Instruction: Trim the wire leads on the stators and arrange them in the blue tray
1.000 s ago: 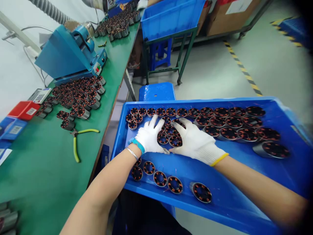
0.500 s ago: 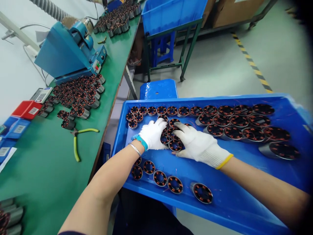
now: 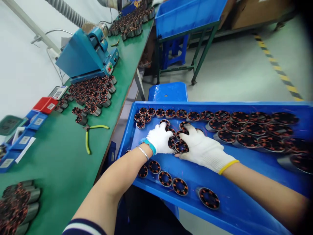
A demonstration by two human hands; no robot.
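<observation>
A big blue tray [image 3: 244, 202] in front of me holds several wound motor stators with copper coils, set in rows along its far wall [image 3: 220, 116] and near its front edge [image 3: 179, 186]. Both my hands wear white knit gloves. My left hand [image 3: 160, 139] and my right hand [image 3: 204, 147] are cupped from either side round a small cluster of stators [image 3: 179, 141] in the tray's left half. The fingers of both hands curl against the cluster.
A green workbench [image 3: 61, 169] on the left carries a blue machine [image 3: 85, 57], a heap of stators [image 3: 90, 91], green-handled pliers [image 3: 91, 135], and red and blue boxes [image 3: 36, 112]. A blue stool [image 3: 167, 91] and a blue bin on a green stand [image 3: 188, 14] stand beyond.
My hands have drawn closer together round the cluster of stators, the fingers curling in from flat. The view has shifted a little to the left.
</observation>
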